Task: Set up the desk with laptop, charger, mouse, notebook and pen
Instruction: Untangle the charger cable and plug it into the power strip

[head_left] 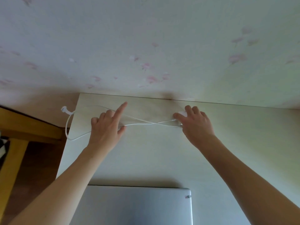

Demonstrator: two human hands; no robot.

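A thin white charger cable (146, 122) is laid across the far part of the pale, smooth rectangular desk top (235, 135), crossing itself between the two hands. The left hand (108, 125) is placed on the cable's left stretch, forefinger extended, remaining fingers curled, thumb against the cord; a pinch cannot be confirmed. The right hand (194, 123) is curled over a small white charger block (181, 113), mostly hidden beneath the fingers. The cable's loop and white plug end (64, 109) are hung past the desk's left edge. A closed silver laptop (138, 207), matte, round-cornered, is cut off at the bottom edge.
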